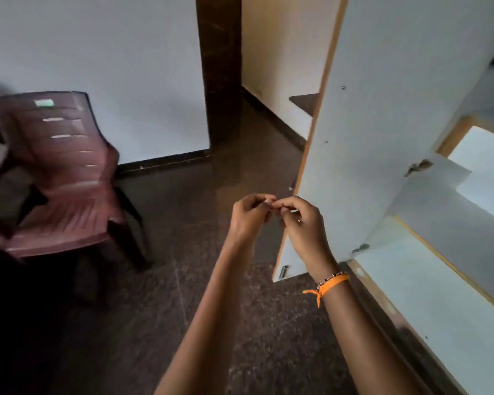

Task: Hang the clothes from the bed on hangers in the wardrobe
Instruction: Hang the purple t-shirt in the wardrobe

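- Dark speckled stone floor (160, 323) fills the lower half of the head view, with both bare forearms reaching forward over it from the bottom edge.
- Left hand (247, 219) and right hand (301, 223) are raised together in the middle of the view, fingertips touching each other.
- Fingers (264, 202) on both hands are curled inward and narrow; whether they pinch something small between them cannot be told, as the meeting point is blurred.
- Right wrist carries an orange thread band (330, 283) with a loose knotted tail, and a thin beaded bracelet (332, 275) lies just above it.
- White wardrobe (439, 280) stands at the right, with pale shelves edged in light wood.
- Its open wardrobe door (382, 95) swings out toward the middle of the view, white with a light wooden edge, just beyond the right hand.
- Small metal hinges (417, 166) show where the door meets the wardrobe body.
- Maroon plastic chair (66, 178) stands at the left against a white wall (97, 52), blurred, well apart from the hands.
- Dark brown door frame (220, 69) rises in the upper middle, opening onto a cream-walled passage behind.
- Neither clothes, bed nor hangers show anywhere here, so where the garments lie cannot be told.
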Motion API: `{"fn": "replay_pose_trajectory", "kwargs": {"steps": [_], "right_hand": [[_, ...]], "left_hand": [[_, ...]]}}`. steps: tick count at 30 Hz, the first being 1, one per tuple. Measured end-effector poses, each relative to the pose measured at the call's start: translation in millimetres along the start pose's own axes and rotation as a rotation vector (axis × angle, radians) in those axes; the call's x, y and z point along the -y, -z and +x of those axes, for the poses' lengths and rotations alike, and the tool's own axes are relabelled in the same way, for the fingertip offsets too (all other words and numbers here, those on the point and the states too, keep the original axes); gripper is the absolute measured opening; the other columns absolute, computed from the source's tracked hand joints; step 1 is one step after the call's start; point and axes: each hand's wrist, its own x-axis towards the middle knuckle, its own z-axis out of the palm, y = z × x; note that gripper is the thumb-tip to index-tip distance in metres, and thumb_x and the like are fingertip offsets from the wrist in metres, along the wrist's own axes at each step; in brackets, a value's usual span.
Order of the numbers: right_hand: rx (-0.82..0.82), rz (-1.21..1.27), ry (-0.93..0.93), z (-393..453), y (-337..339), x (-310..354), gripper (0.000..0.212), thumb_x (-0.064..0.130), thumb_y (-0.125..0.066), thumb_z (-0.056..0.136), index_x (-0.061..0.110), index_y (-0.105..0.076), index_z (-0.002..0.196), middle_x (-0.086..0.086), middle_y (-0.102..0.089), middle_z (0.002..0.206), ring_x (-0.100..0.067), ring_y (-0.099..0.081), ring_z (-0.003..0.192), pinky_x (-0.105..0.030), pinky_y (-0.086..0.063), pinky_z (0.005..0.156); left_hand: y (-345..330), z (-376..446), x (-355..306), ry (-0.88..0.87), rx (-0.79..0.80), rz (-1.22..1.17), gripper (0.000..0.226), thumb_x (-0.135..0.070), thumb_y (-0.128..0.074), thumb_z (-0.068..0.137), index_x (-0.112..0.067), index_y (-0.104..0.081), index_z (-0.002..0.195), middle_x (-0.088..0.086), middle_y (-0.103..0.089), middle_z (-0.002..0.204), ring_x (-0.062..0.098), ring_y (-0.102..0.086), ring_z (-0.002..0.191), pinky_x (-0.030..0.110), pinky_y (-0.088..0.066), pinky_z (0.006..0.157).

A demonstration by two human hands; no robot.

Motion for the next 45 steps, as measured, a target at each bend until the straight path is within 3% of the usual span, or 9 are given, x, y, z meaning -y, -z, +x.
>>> {"fn": "replay_pose_trajectory", "kwargs": {"steps": [7,12,16,22,24,29,32,36,45], "right_hand": [[0.305,0.178,0.025,-23,-230,57,0.031,-0.010,-0.048,0.083,0.016,-0.063,0.076,0.009,-0.063,0.074,0.005,-0.056,0.065,-0.013,-0.043,0.065],[0.538,0.248,0.097,-50,-383,116,0.026,0.011,-0.048,0.073,0.032,-0.060,0.067,0.015,-0.066,0.074,0.001,-0.060,0.072,-0.017,-0.047,0.071],[0.757,0.306,0.034,-67,-482,143,0.032,-0.002,-0.050,0.083,0.025,-0.064,0.073,0.006,-0.069,0.080,-0.010,-0.064,0.076,-0.033,-0.054,0.075],[0.977,0.339,0.035,-63,-621,176,0.029,-0.004,-0.048,0.087,0.018,-0.064,0.077,0.005,-0.066,0.079,-0.005,-0.062,0.077,-0.021,-0.052,0.071],[1.038,0.340,0.049,-51,-670,188,0.030,-0.004,-0.048,0.087,0.019,-0.064,0.075,0.003,-0.066,0.079,-0.007,-0.061,0.077,-0.026,-0.053,0.074],[1.166,0.299,0.088,-12,-778,222,0.022,-0.001,-0.049,0.086,0.013,-0.066,0.082,0.007,-0.067,0.081,-0.004,-0.063,0.080,-0.028,-0.052,0.081],[1.216,0.306,0.054,8,-838,238,0.019,-0.003,-0.049,0.086,0.008,-0.065,0.086,0.006,-0.065,0.078,0.003,-0.060,0.070,-0.021,-0.051,0.075],[1.285,0.317,-0.001,26,-915,251,0.020,-0.004,-0.047,0.089,0.005,-0.064,0.090,0.002,-0.062,0.077,-0.002,-0.058,0.067,-0.009,-0.047,0.061],[1.400,0.180,-0.078,29,-1125,275,0.024,-0.001,-0.047,0.091,0.013,-0.064,0.082,-0.001,-0.063,0.077,-0.009,-0.054,0.068,-0.017,-0.046,0.064]], "left_hand": [[229,-19,-3,0.016,-0.300,0.011,0.025,0.001,-0.049,0.094,-0.014,-0.062,0.078,0.005,-0.060,0.072,0.008,-0.051,0.062,0.015,-0.041,0.057],[385,-51,-8,0.017,-0.608,-0.011,0.025,-0.001,-0.050,0.092,-0.016,-0.064,0.077,0.000,-0.059,0.068,-0.001,-0.051,0.054,0.012,-0.042,0.055],[475,-70,-11,0.015,-0.780,-0.006,0.023,-0.002,-0.050,0.093,-0.014,-0.065,0.081,-0.007,-0.060,0.064,-0.006,-0.052,0.052,0.012,-0.043,0.058],[597,-56,-6,0.045,-0.968,0.010,0.016,-0.004,-0.052,0.092,-0.009,-0.066,0.092,-0.004,-0.063,0.071,-0.004,-0.053,0.057,0.016,-0.044,0.063],[640,-40,-5,0.056,-1.027,0.021,0.014,-0.004,-0.054,0.091,-0.008,-0.067,0.094,-0.005,-0.062,0.070,-0.003,-0.052,0.058,0.014,-0.043,0.062],[741,13,-18,0.086,-1.114,-0.046,0.011,-0.006,-0.059,0.088,-0.011,-0.066,0.083,-0.008,-0.056,0.055,0.009,-0.047,0.055,0.020,-0.037,0.052],[793,41,-22,0.088,-1.190,-0.071,0.016,-0.005,-0.057,0.088,-0.014,-0.067,0.080,-0.009,-0.059,0.054,0.009,-0.051,0.056,0.023,-0.040,0.056],[861,66,-22,0.103,-1.252,-0.124,0.018,-0.003,-0.053,0.091,-0.013,-0.065,0.083,-0.007,-0.059,0.060,-0.002,-0.051,0.050,0.011,-0.040,0.050],[1067,114,-8,0.206,-1.190,-0.130,0.015,-0.005,-0.052,0.092,-0.012,-0.064,0.086,0.001,-0.061,0.075,0.008,-0.051,0.066,0.022,-0.043,0.067]]}}
